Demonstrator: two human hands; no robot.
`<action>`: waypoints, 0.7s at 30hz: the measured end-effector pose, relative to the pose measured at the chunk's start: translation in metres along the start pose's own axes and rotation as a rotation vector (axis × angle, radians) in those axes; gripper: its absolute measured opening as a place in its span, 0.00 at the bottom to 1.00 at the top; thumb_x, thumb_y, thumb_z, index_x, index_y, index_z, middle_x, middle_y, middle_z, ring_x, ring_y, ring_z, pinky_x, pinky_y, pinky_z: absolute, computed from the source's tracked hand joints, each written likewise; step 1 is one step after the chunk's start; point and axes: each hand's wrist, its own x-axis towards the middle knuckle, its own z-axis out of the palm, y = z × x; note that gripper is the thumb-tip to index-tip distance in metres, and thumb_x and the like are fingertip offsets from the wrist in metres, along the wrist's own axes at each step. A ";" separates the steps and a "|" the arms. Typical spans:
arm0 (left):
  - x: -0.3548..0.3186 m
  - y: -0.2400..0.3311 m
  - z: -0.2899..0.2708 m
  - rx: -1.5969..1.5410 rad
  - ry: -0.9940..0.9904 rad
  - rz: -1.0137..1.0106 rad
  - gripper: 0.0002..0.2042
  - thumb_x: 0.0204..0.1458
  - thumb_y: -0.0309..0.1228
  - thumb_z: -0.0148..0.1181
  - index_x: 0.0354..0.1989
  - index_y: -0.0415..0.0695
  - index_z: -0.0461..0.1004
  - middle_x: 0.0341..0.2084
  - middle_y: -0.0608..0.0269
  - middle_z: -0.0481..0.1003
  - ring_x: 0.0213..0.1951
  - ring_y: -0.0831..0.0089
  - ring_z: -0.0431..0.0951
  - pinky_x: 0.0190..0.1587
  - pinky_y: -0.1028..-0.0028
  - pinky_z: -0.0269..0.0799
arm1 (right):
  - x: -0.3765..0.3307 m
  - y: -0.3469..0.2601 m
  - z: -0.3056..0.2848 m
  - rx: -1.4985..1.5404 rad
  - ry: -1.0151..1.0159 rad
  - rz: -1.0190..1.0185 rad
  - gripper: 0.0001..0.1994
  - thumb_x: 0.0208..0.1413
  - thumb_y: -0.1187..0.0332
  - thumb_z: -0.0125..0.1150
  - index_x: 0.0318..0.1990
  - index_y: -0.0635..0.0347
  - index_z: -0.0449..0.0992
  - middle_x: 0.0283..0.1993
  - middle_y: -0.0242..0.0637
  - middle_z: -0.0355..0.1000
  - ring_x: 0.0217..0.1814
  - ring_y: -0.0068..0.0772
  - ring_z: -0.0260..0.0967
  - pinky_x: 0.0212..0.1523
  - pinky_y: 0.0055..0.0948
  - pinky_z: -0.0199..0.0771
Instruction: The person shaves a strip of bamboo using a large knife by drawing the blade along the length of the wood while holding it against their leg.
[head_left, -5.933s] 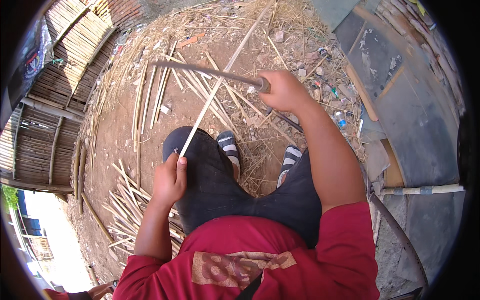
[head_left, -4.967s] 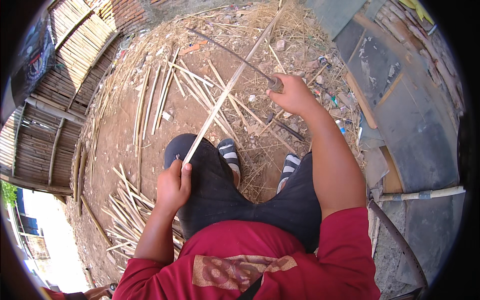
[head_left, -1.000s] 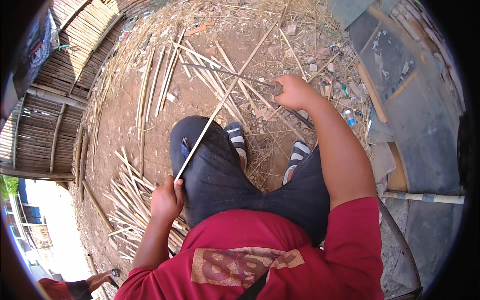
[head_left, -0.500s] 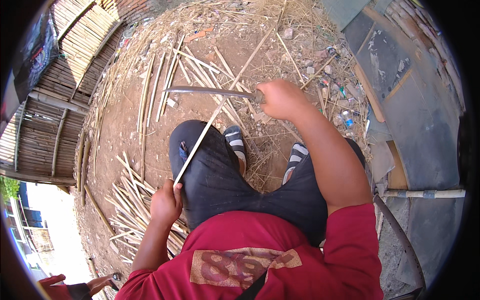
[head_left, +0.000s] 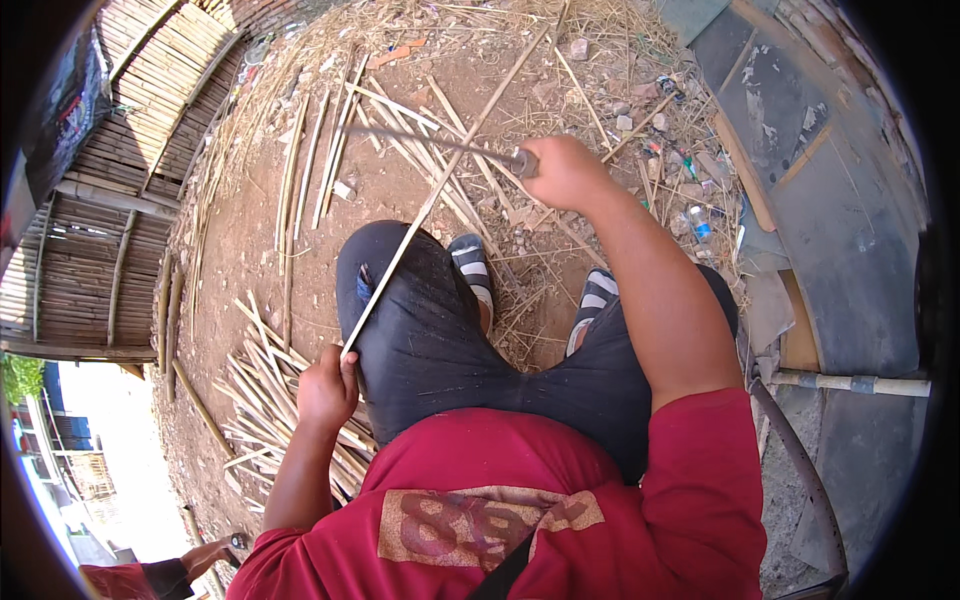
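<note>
My left hand (head_left: pixel 327 390) is closed around the near end of a long, thin bamboo strip (head_left: pixel 404 246). The strip slants across my left knee and away toward the far right, over the ground. My right hand (head_left: pixel 566 173) grips the handle of a machete (head_left: pixel 432 142), whose narrow dark blade points left. In the picture the blade crosses the strip beyond my knee; whether they touch, I cannot tell. The blade looks thin and slightly blurred here.
Beside my left arm lies a heap of bamboo strips (head_left: pixel 262 405); more loose strips (head_left: pixel 320 165) are spread farther ahead. Dark panels (head_left: pixel 850 230) stand at the right, near a plastic bottle (head_left: pixel 699 223). A bamboo wall (head_left: pixel 85 270) rises at left. Another person's arm (head_left: pixel 205 556) shows lower left.
The machete has moved farther from me, and its blade has turned so that it looks thinner. My left hand has shifted slightly left and away with the bamboo strip.
</note>
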 end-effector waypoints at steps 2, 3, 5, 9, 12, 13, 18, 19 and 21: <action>0.007 0.007 -0.002 -0.028 0.021 0.012 0.16 0.67 0.42 0.50 0.35 0.41 0.67 0.21 0.38 0.74 0.27 0.34 0.75 0.30 0.43 0.68 | 0.024 0.052 0.001 0.257 0.086 0.204 0.23 0.47 0.67 0.66 0.54 0.59 0.80 0.45 0.54 0.80 0.46 0.53 0.79 0.49 0.42 0.79; 0.004 0.003 -0.006 -0.017 0.029 -0.004 0.16 0.67 0.42 0.50 0.35 0.41 0.66 0.21 0.38 0.74 0.27 0.33 0.75 0.30 0.43 0.68 | 0.027 0.041 -0.010 0.071 0.073 0.155 0.25 0.47 0.66 0.66 0.56 0.59 0.79 0.46 0.55 0.79 0.48 0.54 0.78 0.51 0.41 0.78; -0.008 0.001 -0.007 -0.017 0.013 -0.044 0.15 0.67 0.41 0.50 0.35 0.41 0.66 0.21 0.38 0.74 0.27 0.33 0.75 0.30 0.44 0.68 | 0.022 0.017 -0.014 0.106 0.147 0.094 0.26 0.47 0.66 0.66 0.58 0.59 0.78 0.48 0.56 0.78 0.50 0.54 0.78 0.53 0.42 0.77; -0.013 -0.001 -0.001 -0.017 0.036 -0.013 0.15 0.67 0.41 0.50 0.35 0.41 0.66 0.21 0.38 0.74 0.27 0.33 0.75 0.29 0.44 0.68 | -0.002 -0.035 -0.014 -0.150 0.073 -0.100 0.13 0.48 0.69 0.61 0.42 0.56 0.81 0.40 0.48 0.80 0.46 0.52 0.78 0.48 0.47 0.78; -0.002 -0.012 0.009 -0.013 0.040 0.028 0.15 0.67 0.41 0.50 0.35 0.41 0.66 0.20 0.38 0.74 0.26 0.34 0.75 0.29 0.44 0.68 | 0.005 0.024 0.005 0.035 0.116 -0.012 0.15 0.47 0.66 0.66 0.43 0.60 0.80 0.34 0.52 0.79 0.39 0.54 0.79 0.42 0.48 0.78; 0.002 -0.005 0.006 -0.018 0.042 0.024 0.15 0.67 0.41 0.50 0.35 0.41 0.66 0.20 0.39 0.74 0.26 0.34 0.75 0.29 0.44 0.68 | 0.010 0.044 -0.009 0.116 0.127 0.117 0.16 0.47 0.66 0.66 0.45 0.59 0.81 0.35 0.52 0.79 0.40 0.54 0.79 0.43 0.47 0.78; -0.011 -0.011 0.000 -0.014 0.036 -0.012 0.14 0.67 0.40 0.51 0.35 0.41 0.66 0.20 0.38 0.74 0.26 0.34 0.75 0.28 0.43 0.67 | 0.012 0.003 -0.023 0.079 0.208 0.104 0.26 0.47 0.67 0.65 0.58 0.55 0.78 0.42 0.55 0.79 0.47 0.53 0.79 0.49 0.44 0.78; -0.012 -0.012 0.000 -0.002 0.036 -0.006 0.14 0.67 0.39 0.51 0.35 0.41 0.66 0.19 0.38 0.74 0.26 0.34 0.75 0.28 0.43 0.67 | 0.007 -0.011 -0.021 0.056 0.159 0.040 0.24 0.47 0.67 0.65 0.55 0.56 0.79 0.42 0.55 0.79 0.45 0.54 0.79 0.48 0.44 0.78; -0.015 -0.009 0.002 0.013 0.051 0.003 0.14 0.66 0.40 0.51 0.35 0.41 0.67 0.19 0.39 0.74 0.26 0.34 0.75 0.28 0.44 0.68 | -0.004 -0.030 -0.021 -0.165 0.088 -0.069 0.16 0.47 0.68 0.64 0.47 0.55 0.81 0.40 0.50 0.80 0.45 0.53 0.78 0.47 0.47 0.79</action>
